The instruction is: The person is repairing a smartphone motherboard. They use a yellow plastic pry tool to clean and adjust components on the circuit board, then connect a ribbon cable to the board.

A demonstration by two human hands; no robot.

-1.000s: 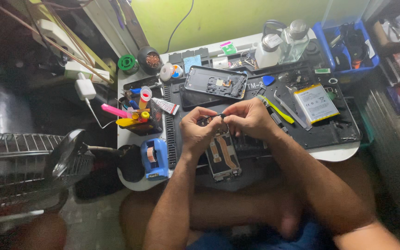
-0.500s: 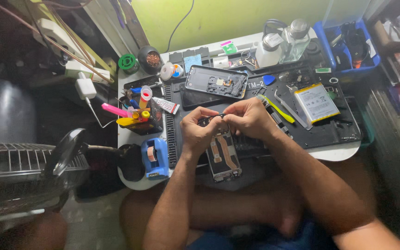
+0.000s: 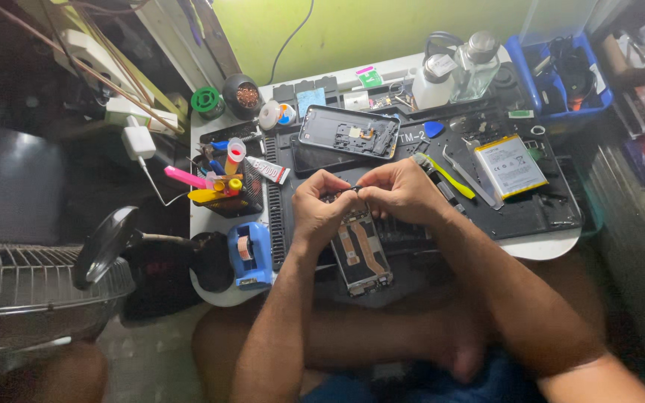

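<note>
An opened phone frame (image 3: 358, 254) with orange flex cables lies on the black work mat (image 3: 531, 213) at the table's near edge. My left hand (image 3: 321, 210) and my right hand (image 3: 399, 192) meet just above its top end. Their fingertips pinch a tiny dark part (image 3: 355, 189) between them; what it is stays too small to tell. Both hands hide the upper part of the frame.
A phone back cover (image 3: 349, 132) lies behind my hands, a yellow-edged battery (image 3: 510, 166) and metal tweezers (image 3: 473, 177) to the right. A blue tape dispenser (image 3: 248, 255) and tool holder (image 3: 227, 186) stand left. Two bottles (image 3: 457, 72) and a blue bin (image 3: 561, 75) sit at the back.
My hands have stayed at the same spot over the phone frame, with only slight finger movement. The view has shifted a little.
</note>
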